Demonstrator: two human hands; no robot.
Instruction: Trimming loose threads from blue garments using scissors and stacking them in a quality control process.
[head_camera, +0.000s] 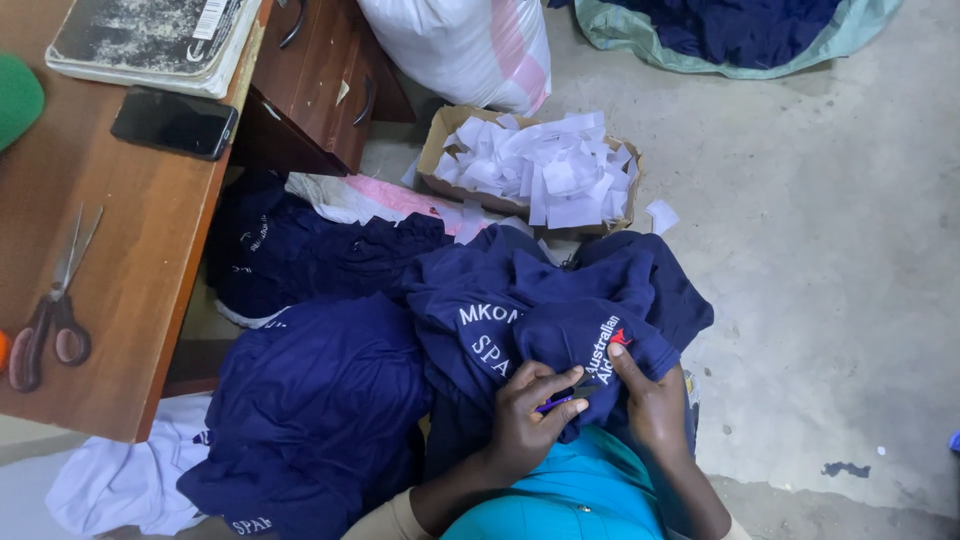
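The navy garment (560, 300), printed with white lettering, lies bunched on the person's lap, right of the wooden surface (130, 250) and nearer the viewer than the cardboard box of white paper scraps (540, 165) that sits on the concrete floor (830, 260). By its look it is soft knit cloth, light and limp: it should fold and slide under its own weight, and nothing in it seems breakable. The best hold is probably a pinch on a gathered fold or hem close to the printed patch, where the cloth is already doubled.

The left hand (525, 415) is closed around a small purple-handled tool (562, 400), which looks like thread snips, with its tip against the cloth. The right hand (648, 395) presses down on a fold just beside the lettering, fingers curled into the fabric, gripping it. Both hands touch the garment at its near edge, and the tool lies between them.

Left of the garment sits a heap of more navy shirts (320, 400). On the surface rest scissors (52, 305), a black phone (175, 122) and a worn book (150, 40).
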